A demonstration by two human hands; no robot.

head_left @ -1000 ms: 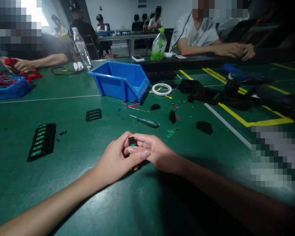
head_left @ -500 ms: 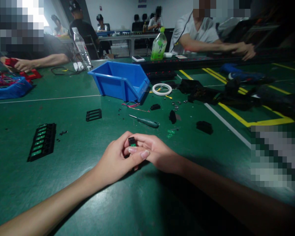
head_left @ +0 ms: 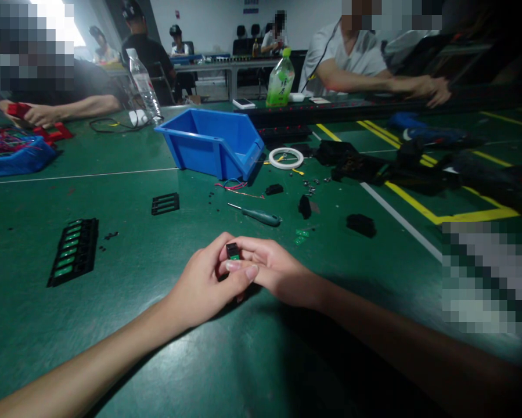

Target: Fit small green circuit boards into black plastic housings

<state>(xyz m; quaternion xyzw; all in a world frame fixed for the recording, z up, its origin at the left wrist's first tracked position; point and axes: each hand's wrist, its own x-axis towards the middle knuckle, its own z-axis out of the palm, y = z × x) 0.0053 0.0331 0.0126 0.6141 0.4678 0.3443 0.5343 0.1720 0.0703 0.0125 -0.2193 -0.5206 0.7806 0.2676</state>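
Between my two hands, low over the green table (head_left: 165, 360), is a small black plastic part with a green piece in it (head_left: 231, 251). My left hand (head_left: 208, 276) curls its fingers and thumb around it. From the other side my right hand (head_left: 273, 267) closes on the same part, its thumb beside the left thumb. The part's lower side is hidden by the fingers. A screwdriver (head_left: 263, 217) with a green handle lies just beyond my hands. To the left rests a black frame (head_left: 73, 249) with a row of green pieces.
A blue bin (head_left: 200, 151) stands behind the screwdriver, with a white ring (head_left: 285, 158) at its right. A smaller black slotted piece (head_left: 165, 203), green bits (head_left: 301, 236) and black parts (head_left: 360, 224) lie scattered. Two people sit across the table; bottles stand at its far edge.
My left thumb has drawn back slightly to the left over the small part. Otherwise both hands keep their place.
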